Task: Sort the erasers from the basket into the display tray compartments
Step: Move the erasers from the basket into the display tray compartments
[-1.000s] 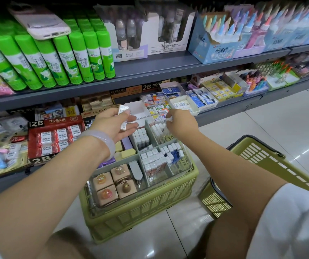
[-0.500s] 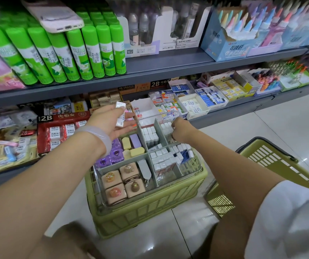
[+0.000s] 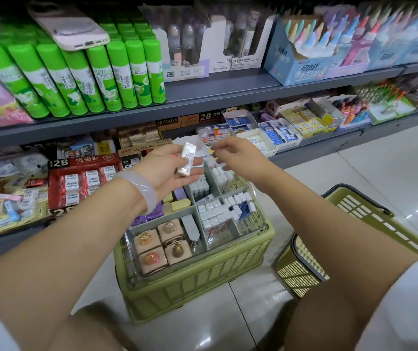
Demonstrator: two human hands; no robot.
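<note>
From the head camera, we are looking down at a clear display tray (image 3: 258, 225) sitting on top of a green crate (image 3: 203, 285) on the tiled floor (image 3: 354, 173). The crate is standing just in front of the lower shelf (image 3: 329, 145), and open floor is stretching away to the right of it. The green basket (image 3: 370, 214) is sitting to the right, beside our right arm; its far side is running out of the picture at the right edge.

Our left forearm is covering the tray's near-left compartments, so we are seeing only slivers of purple and yellow pieces there. The upper shelf stock is blurring toward the right, and the small print on the wrapped erasers is too fine for us to read.

Our left hand (image 3: 167, 168) is hovering palm up over the tray's far-left corner, fingers loosely spread, with a wrapped white eraser (image 3: 187, 159) lying across the fingers, thumb resting at its side. Our right hand (image 3: 238, 153) is hanging above the far-right compartment, fingers curled downward; we cannot tell whether anything is pinched in them. Rows of white erasers (image 3: 218, 211) are standing packed in the right-hand compartments, directly below the right hand.
</note>
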